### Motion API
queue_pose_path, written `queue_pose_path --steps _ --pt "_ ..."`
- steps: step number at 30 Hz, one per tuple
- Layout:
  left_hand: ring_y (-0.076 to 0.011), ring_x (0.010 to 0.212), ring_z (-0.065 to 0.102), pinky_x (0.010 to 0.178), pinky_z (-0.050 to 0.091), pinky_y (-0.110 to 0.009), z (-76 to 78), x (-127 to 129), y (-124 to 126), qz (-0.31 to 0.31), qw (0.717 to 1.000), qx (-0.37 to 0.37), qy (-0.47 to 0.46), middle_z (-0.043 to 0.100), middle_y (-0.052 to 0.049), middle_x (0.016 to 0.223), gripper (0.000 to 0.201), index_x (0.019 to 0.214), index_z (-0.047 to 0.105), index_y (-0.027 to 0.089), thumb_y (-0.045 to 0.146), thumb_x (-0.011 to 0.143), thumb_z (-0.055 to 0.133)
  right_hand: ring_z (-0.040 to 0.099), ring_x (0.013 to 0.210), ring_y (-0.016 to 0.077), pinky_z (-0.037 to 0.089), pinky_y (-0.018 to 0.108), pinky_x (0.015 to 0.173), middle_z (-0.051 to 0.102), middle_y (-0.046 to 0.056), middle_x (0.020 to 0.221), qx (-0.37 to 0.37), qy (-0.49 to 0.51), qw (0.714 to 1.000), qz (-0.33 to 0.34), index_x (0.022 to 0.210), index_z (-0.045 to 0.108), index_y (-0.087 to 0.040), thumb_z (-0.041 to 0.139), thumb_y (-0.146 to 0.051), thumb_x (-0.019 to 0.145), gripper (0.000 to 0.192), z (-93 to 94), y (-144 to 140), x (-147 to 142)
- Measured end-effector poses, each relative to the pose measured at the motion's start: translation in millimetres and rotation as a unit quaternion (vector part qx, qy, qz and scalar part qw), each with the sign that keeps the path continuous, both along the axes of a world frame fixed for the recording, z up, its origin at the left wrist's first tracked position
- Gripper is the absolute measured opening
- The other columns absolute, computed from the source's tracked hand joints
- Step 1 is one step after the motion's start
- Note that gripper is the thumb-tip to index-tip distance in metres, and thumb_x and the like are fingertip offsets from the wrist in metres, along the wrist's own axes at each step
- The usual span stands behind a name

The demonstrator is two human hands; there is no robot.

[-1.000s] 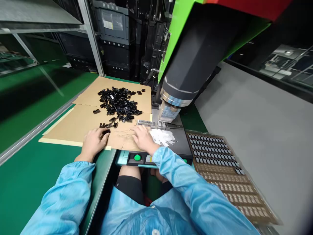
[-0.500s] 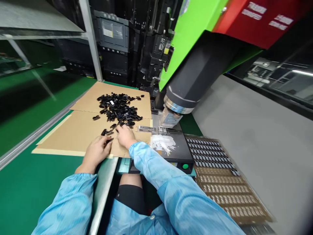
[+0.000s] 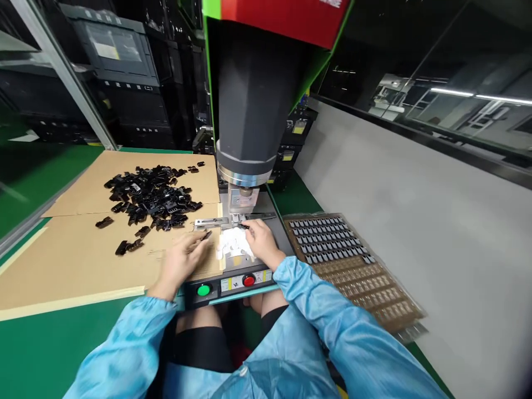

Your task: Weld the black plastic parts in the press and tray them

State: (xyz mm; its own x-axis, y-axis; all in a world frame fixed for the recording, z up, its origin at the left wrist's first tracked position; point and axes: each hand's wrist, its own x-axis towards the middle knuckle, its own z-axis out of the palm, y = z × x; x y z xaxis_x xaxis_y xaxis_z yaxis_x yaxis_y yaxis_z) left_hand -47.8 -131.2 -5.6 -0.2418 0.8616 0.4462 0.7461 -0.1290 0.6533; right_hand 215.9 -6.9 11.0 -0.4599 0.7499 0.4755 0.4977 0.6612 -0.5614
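My left hand (image 3: 182, 261) rests on the brown cardboard sheet (image 3: 75, 260) and pinches a small black plastic part (image 3: 205, 235) at its fingertips. My right hand (image 3: 261, 239) lies on the machine's dark base plate (image 3: 286, 238), fingertips at a small black part by the metal fixture (image 3: 216, 223) under the press head (image 3: 245, 180). A little heap of white pieces (image 3: 231, 244) sits between both hands. A pile of black plastic parts (image 3: 152, 195) covers the far part of the cardboard.
A big grey cylinder with a green and red housing (image 3: 260, 88) hangs over the fixture. Green (image 3: 203, 290) and red (image 3: 248, 280) buttons sit on the front panel. A tray of small dark parts (image 3: 341, 244) lies to the right. Black crates (image 3: 120, 61) stand behind.
My view swung right. My right hand left the pile of black parts and went to the fixture under the press head. My left hand slid right toward the white pieces, still holding a black part.
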Motion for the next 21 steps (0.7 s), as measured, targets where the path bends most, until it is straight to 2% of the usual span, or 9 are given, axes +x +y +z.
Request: queue_pose_path --steps 2,4,7,9,13,17,21 --pt "-0.0282 0.110 0.072 0.100 0.056 -0.043 3.6 30.0 38.9 -0.029 0.998 0.025 0.040 0.079 -0.007 0.119 0.038 0.120 0.079 0.025 0.056 0.104 0.062 0.068 0.108 0.0248 0.057 0.038 0.103 0.071 0.010 0.119 0.006 -0.025 0.999 -0.041 0.127 0.076 -0.021 0.058 -0.009 0.098 0.036 -3.7 19.5 5.0" --pt "-0.0301 0.111 0.071 0.101 0.055 -0.045 4.6 52.5 71.6 -0.025 0.997 0.025 0.073 0.079 -0.009 0.118 0.036 0.120 0.079 0.024 0.051 0.106 0.060 0.067 0.109 0.0254 0.055 0.038 0.104 0.070 0.011 0.120 0.012 -0.054 0.996 -0.066 0.128 0.075 -0.021 0.058 -0.011 0.100 0.034 -7.0 33.5 1.2" --pt "-0.0317 0.109 0.070 0.098 0.054 -0.046 2.5 70.5 101.1 -0.008 0.992 -0.001 0.128 0.078 -0.011 0.118 0.036 0.119 0.079 0.023 0.048 0.107 0.056 0.064 0.112 0.0262 0.053 0.038 0.103 0.069 0.011 0.118 0.029 -0.098 0.992 -0.075 0.131 0.073 -0.022 0.057 -0.018 0.105 0.030 -9.8 42.0 -6.5" --pt "-0.0327 0.107 0.069 0.097 0.053 -0.047 0.5 74.5 108.1 -0.005 0.985 -0.019 0.171 0.076 -0.012 0.118 0.038 0.120 0.079 0.023 0.049 0.107 0.054 0.061 0.112 0.0269 0.052 0.038 0.102 0.068 0.011 0.117 0.045 -0.125 0.989 -0.071 0.132 0.072 -0.022 0.055 -0.022 0.108 0.029 -10.0 40.8 -8.0" --pt "-0.0350 0.109 0.066 0.097 0.052 -0.048 -0.8 74.3 106.2 -0.001 0.971 -0.044 0.234 0.072 -0.016 0.121 0.042 0.129 0.074 0.022 0.050 0.107 0.053 0.056 0.114 0.0306 0.049 0.044 0.100 0.066 0.013 0.120 0.077 -0.180 0.979 -0.055 0.139 0.067 -0.024 0.053 -0.027 0.109 0.033 -6.1 32.2 -6.3" --pt "-0.0363 0.111 0.065 0.095 0.051 -0.049 3.1 72.2 105.0 -0.013 0.965 -0.081 0.250 0.069 -0.016 0.124 0.043 0.137 0.070 0.023 0.048 0.107 0.052 0.052 0.116 0.0331 0.047 0.047 0.098 0.064 0.014 0.121 0.083 -0.221 0.970 -0.053 0.137 0.067 -0.024 0.055 -0.019 0.104 0.036 1.7 30.9 -7.9" --pt "-0.0373 0.114 0.065 0.101 0.052 -0.052 9.6 67.8 109.5 -0.041 0.965 -0.108 0.236 0.069 -0.016 0.124 0.045 0.139 0.069 0.022 0.046 0.105 0.053 0.052 0.117 0.0330 0.049 0.047 0.101 0.063 0.014 0.124 0.050 -0.220 0.974 -0.037 0.137 0.068 -0.026 0.058 -0.017 0.100 0.039 8.1 36.6 -7.9"
